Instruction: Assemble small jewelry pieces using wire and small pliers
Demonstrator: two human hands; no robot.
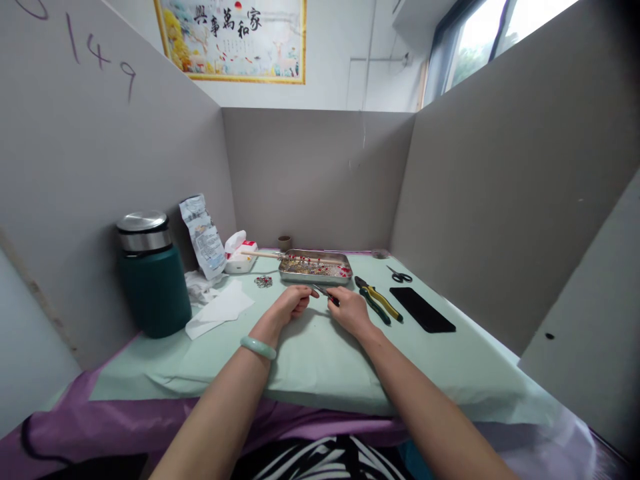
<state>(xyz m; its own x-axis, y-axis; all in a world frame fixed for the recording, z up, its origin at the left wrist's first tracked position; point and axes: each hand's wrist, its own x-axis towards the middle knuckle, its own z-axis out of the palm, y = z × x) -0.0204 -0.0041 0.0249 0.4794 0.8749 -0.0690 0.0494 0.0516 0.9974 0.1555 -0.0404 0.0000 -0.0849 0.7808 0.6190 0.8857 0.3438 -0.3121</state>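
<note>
My left hand (293, 303) rests on the pale green table cover (320, 360) with its fingers curled in a pinch on something too small to make out. My right hand (350, 308) lies beside it, closed on a small pair of pliers (324, 292) whose tip points toward the left fingertips. A jade bangle (258, 347) sits on my left wrist. Just beyond both hands stands a metal tray (315, 268) filled with small red and gold beads, and a wooden stick (263, 255) lies across its left rim.
Yellow-handled pliers (379, 301), a black phone (421, 309) and small scissors (399, 274) lie to the right. On the left are a dark green flask (151, 273), a plastic packet (203, 235), tissues (220, 310) and a bead cluster (263, 281). Grey partition walls enclose the desk.
</note>
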